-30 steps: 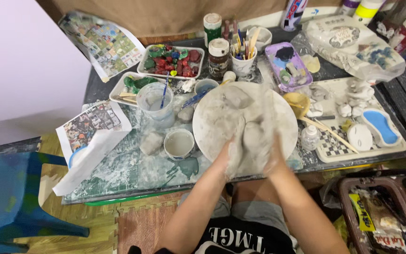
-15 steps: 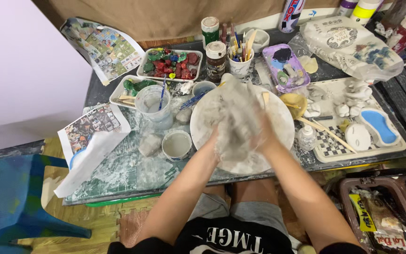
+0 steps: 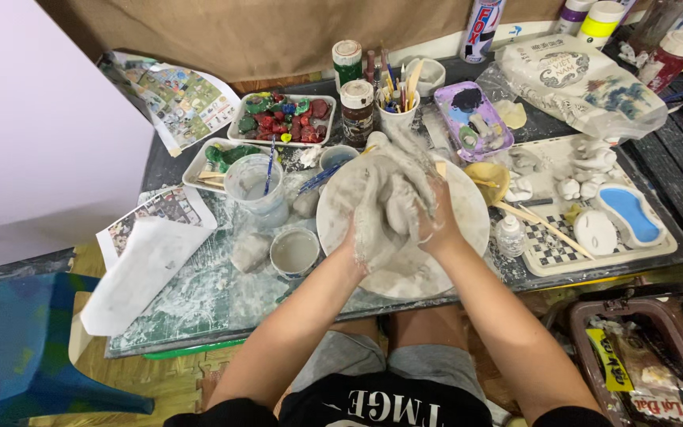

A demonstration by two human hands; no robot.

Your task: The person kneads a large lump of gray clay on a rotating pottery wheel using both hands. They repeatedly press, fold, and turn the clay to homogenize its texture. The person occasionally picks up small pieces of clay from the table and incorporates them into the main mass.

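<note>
Hands, left (image 3: 367, 233) and right (image 3: 434, 225), grip clay lump (image 3: 393, 190) mid-board (image 3: 468, 237), cups crowding left.

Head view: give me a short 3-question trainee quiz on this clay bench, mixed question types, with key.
1. True or false: both hands press on the grey clay lump.
2. What does the clay lump sit over? A) checkered tray B) round white board C) newspaper
3. Fill in: the small cup of grey slip stands beside the person's ___ hand.

Key:
1. True: left hand and right hand both grip it.
2. B, the round white board; the checkered tray lies to its right.
3. Left.
</note>
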